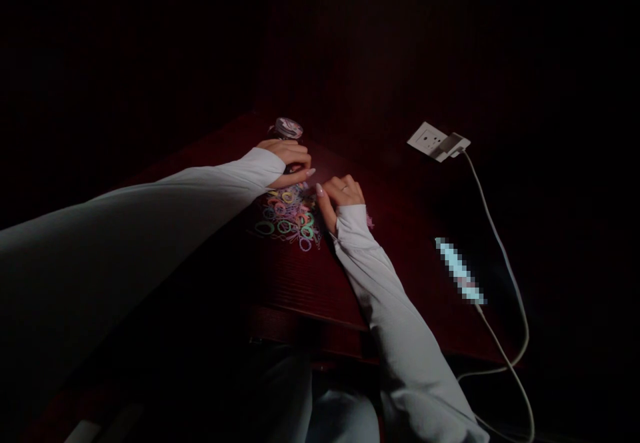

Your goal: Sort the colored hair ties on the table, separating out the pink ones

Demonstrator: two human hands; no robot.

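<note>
A heap of small coloured elastic bands (289, 219) lies on a dark red wooden table (310, 283). My left hand (289, 161) hovers at the heap's far edge with curled fingers, the fingertips pinched together just above the bands. My right hand (341, 196) rests at the heap's right side, fingers curled down onto the table, a ring on one finger. What either hand pinches is too small to make out. A small round container (287, 128) with a patterned top stands just behind my left hand. Both arms wear pale long sleeves.
The scene is very dark. A lit phone (459, 271) lies on the table to the right, joined by a white cable (505, 256) to a charger in a wall socket (434, 140). The table's front edge runs near my lap.
</note>
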